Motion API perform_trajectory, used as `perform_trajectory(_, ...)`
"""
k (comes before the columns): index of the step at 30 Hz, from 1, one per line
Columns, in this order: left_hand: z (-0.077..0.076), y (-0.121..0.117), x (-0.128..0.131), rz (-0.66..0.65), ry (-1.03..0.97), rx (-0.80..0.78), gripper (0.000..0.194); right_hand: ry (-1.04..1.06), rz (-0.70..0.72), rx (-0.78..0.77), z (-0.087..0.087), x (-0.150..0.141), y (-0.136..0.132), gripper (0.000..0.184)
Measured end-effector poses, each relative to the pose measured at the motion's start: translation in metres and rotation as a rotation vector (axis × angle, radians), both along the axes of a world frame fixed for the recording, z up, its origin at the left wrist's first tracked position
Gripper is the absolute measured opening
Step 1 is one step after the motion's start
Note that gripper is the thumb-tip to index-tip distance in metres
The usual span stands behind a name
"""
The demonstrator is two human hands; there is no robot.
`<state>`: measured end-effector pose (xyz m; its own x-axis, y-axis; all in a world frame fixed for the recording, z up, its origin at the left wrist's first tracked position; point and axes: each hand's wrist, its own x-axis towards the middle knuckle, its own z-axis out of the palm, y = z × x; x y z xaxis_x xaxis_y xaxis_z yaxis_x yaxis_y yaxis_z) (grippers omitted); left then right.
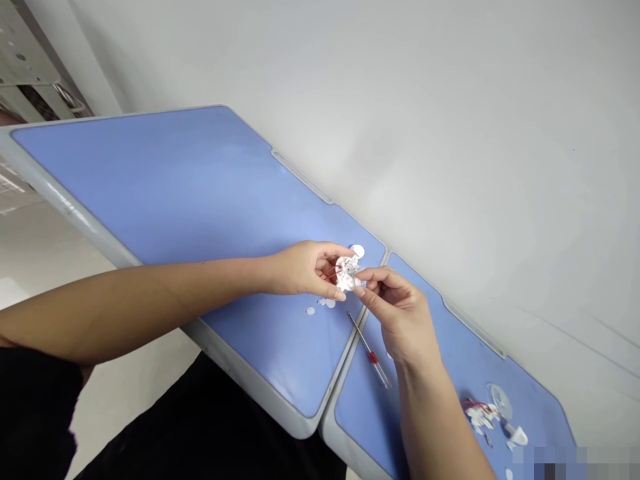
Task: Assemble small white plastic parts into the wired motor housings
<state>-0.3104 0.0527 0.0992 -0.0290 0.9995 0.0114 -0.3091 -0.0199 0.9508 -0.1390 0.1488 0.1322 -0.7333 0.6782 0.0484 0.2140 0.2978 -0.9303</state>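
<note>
**Dark clothing** (35, 413): fills the bottom left corner of your view, below your arms.

**Right hand** (403, 317): the nearer hand, rising from the bottom edge, closed to a pinch on the right side of the white plastic part.

**Left hand** (300, 270): reaching in from the left, fingers curled, gripping the part's left side.

**White plastic part** (346, 272): held between both hands, above the join of the two desks. It looks roundish, with no long axis that you could make out, and your fingers hide some of it.

**Red wires** (330, 272): run from the part toward your left palm.

**Small screwdriver** (369, 350): lies just below your hands, long axis pointing up toward the part, its tip crossing the join.

**White discs** (311, 311): two or three small ones lie left of the screwdriver; a larger **white disc** (357, 251) sits just beyond the part.

**Parts pile** (480, 415): further right — white pieces, red wires and a clear round **cover** (500, 401), well apart from your hands.

**Blue desks**: the **left desk** (150, 193) and **right desk** (465, 353) meet end to end.

**White wall** (450, 133): runs along their far edge.
</note>
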Motion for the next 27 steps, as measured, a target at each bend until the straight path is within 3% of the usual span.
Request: perform_trajectory(27, 0.0012, 0.0011, 0.0012, 0.009, -0.046, 0.002, 0.069, -0.048, -0.013, 0.042, 0.0010, -0.0001, -0.0017, 0.011)
